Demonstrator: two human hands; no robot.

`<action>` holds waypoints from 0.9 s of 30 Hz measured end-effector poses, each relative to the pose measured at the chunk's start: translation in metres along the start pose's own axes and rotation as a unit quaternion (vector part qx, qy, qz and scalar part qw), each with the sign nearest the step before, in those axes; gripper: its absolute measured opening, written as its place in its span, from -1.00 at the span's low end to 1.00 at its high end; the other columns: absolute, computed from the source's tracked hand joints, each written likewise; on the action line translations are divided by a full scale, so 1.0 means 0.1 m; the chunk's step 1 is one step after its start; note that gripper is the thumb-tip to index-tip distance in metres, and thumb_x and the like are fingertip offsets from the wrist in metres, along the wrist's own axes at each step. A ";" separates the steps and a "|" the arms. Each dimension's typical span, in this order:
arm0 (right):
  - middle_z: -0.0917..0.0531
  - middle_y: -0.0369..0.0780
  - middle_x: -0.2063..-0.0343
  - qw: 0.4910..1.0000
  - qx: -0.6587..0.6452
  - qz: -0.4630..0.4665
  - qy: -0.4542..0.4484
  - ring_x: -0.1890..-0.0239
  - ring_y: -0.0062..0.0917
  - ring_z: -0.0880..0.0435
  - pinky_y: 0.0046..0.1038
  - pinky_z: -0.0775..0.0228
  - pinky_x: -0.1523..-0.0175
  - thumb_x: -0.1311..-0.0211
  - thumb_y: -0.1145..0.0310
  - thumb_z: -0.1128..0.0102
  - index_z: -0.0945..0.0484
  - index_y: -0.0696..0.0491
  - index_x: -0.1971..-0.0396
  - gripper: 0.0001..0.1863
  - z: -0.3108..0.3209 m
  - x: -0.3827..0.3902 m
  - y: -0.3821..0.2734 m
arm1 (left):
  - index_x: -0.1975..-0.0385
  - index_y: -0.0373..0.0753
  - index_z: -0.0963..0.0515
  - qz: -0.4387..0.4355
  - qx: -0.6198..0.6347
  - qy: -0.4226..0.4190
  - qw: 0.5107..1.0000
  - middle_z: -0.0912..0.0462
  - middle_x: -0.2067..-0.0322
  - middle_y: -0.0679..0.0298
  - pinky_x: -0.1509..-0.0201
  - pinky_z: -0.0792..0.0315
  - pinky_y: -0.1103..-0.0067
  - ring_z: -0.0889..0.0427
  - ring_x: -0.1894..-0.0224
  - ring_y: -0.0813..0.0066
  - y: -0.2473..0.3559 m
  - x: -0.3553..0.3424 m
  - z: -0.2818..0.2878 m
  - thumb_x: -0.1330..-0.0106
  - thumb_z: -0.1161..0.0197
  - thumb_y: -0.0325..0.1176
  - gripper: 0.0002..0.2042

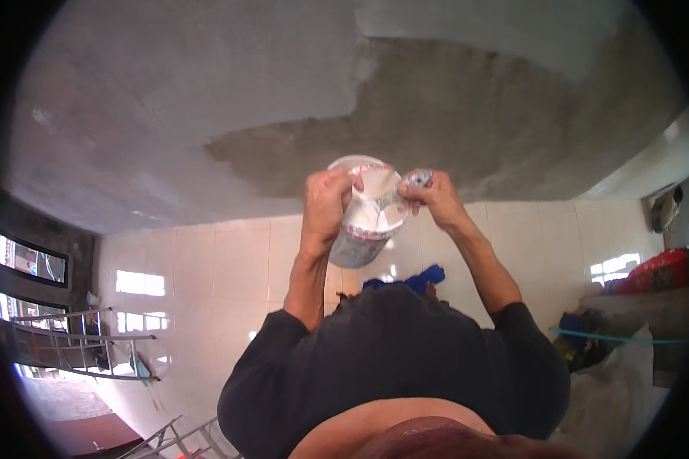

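My left hand (325, 203) grips the rim of a small white pail (360, 246) that holds white paste. I hold the pail up in front of a grey wall. My right hand (438, 200) is closed on the handle of a putty knife (377, 182). Its flat blade is smeared white and rests across the pail's mouth, touching the rim. Both forearms in dark sleeves rise from the lower middle of the picture. The inside bottom of the pail is hidden by the blade and paste.
The grey wall has a darker damp patch (452, 115) and a paler coated area (168, 92). Below lies a white tiled floor (230, 260). A metal ladder frame (76, 348) is at the lower left, a blue cloth (419, 278) lies under the pail, and a red thing (654, 271) is at the right.
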State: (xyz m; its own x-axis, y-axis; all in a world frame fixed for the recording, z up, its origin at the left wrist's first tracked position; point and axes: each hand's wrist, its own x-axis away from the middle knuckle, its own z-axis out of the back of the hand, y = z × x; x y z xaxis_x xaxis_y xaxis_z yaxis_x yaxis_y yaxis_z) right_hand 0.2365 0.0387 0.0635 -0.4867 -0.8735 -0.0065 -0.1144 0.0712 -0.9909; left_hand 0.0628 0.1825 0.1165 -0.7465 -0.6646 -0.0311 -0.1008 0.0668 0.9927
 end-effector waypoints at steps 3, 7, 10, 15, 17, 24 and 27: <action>-0.71 -0.22 0.52 0.997 0.058 0.037 0.033 0.55 -0.66 -0.65 -0.61 -0.38 0.53 -0.15 0.36 -0.38 -0.65 0.22 0.31 -0.77 -0.06 0.05 -0.03 | 0.59 -0.28 -0.54 -0.003 -0.002 0.005 1.000 -0.16 0.78 0.59 0.66 0.16 0.67 0.00 0.73 0.81 0.04 0.02 -0.05 -0.26 -0.10 -0.36 -0.79; -0.73 -0.09 0.49 0.943 0.281 0.142 0.108 0.59 -0.56 -0.64 -0.54 -0.43 0.44 -0.13 0.28 -0.37 -0.69 0.20 0.26 -0.71 -0.16 0.08 0.06 | 0.58 -0.29 -0.53 0.005 -0.006 0.001 1.000 -0.15 0.78 0.60 0.67 0.18 0.68 0.01 0.73 0.82 0.03 0.04 -0.05 -0.27 -0.08 -0.36 -0.79; -0.73 -0.08 0.43 0.921 0.327 0.184 0.103 0.60 -0.48 -0.64 -0.48 -0.43 0.45 -0.09 0.29 -0.39 -0.71 0.13 0.26 -0.74 -0.17 0.11 0.03 | 0.57 -0.28 -0.52 0.005 -0.010 0.014 1.000 -0.14 0.78 0.60 0.67 0.18 0.68 0.02 0.73 0.82 0.03 0.06 -0.07 -0.29 -0.06 -0.37 -0.78; -0.73 -0.09 0.37 0.931 0.280 0.225 0.074 0.48 -0.45 -0.69 -0.47 -0.48 0.41 -0.10 0.38 -0.38 -0.70 0.15 0.27 -0.79 -0.01 0.28 -0.02 | 0.57 -0.29 -0.51 0.012 0.024 0.042 0.999 -0.14 0.78 0.60 0.67 0.19 0.68 0.02 0.74 0.82 -0.04 0.07 -0.07 -0.29 -0.04 -0.37 -0.78; -0.75 -0.18 0.37 0.965 0.207 0.148 0.064 0.41 -0.57 -0.70 -0.53 -0.52 0.32 -0.15 0.43 -0.35 -0.70 0.16 0.26 -0.83 0.14 0.43 -0.21 | 0.58 -0.32 -0.53 0.032 0.064 0.066 0.995 -0.15 0.78 0.59 0.65 0.19 0.68 -0.01 0.73 0.83 -0.06 0.07 -0.07 -0.25 -0.06 -0.39 -0.78; -0.72 -0.18 0.37 0.950 -0.003 0.227 0.215 0.34 -0.57 -0.69 -0.58 -0.55 0.21 -0.20 0.48 -0.33 -0.64 0.26 0.17 -0.77 0.89 0.44 -0.32 | 0.55 -0.29 -0.49 0.017 0.060 0.124 0.990 -0.13 0.80 0.59 0.70 0.18 0.68 0.03 0.77 0.81 -0.22 0.15 -0.02 -0.29 -0.01 -0.40 -0.80; -0.72 -0.16 0.34 0.917 -0.016 0.285 0.278 0.32 -0.54 -0.71 -0.56 -0.57 0.16 -0.22 0.49 -0.31 -0.63 0.27 0.16 -0.77 1.18 -0.12 -0.18 | 0.56 -0.30 -0.50 0.016 0.059 0.157 0.986 -0.15 0.79 0.58 0.70 0.17 0.69 0.02 0.77 0.80 -0.25 0.18 -0.05 -0.29 -0.01 -0.40 -0.79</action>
State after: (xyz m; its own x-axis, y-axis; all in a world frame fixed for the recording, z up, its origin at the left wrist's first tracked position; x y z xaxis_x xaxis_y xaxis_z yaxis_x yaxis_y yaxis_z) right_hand 0.3463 -0.0091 0.0658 -0.8413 -0.3101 -0.4428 0.2739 0.4617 -0.8437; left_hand 0.0547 0.1652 0.0917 -0.5121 -0.8571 0.0554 -0.1711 0.1650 0.9713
